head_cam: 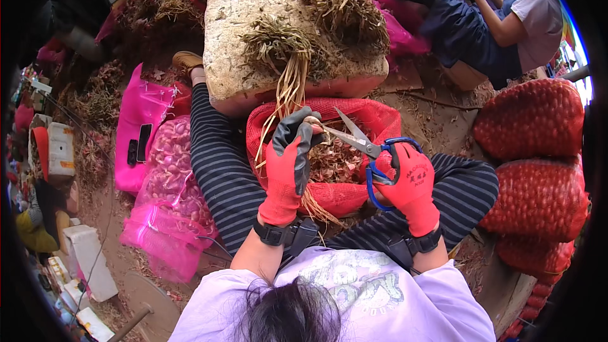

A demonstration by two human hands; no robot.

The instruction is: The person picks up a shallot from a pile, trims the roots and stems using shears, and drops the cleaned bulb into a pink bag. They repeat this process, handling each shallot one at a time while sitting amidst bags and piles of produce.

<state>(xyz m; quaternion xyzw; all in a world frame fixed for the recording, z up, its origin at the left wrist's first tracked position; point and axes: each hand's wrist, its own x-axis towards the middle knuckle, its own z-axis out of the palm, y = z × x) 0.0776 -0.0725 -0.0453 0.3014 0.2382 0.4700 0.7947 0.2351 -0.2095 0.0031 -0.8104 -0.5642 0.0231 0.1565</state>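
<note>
My left hand (289, 161), in a red and black coated glove, pinches a small bulb (313, 122), apparently a shallot, at its fingertips. Long dry stalks (292, 83) hang from a bundle and pass behind this hand. My right hand (407, 178), gloved alike, grips scissors (368, 146) by their blue handles. Their blades are spread and point left, the lower one reaching the bulb. Beneath both hands, a red mesh bag (332, 197) lies open between my legs. Dry reddish skins and trimmings (335, 161) fill its mouth.
A foam block (237, 23) bears dried stalk bundles (351, 12) ahead. Pink netting holds bulbs (173, 152) at left, beside a phone (144, 142) on pink cloth. Full red mesh sacks (532, 199) are stacked at right. Another person (498, 33) sits at upper right.
</note>
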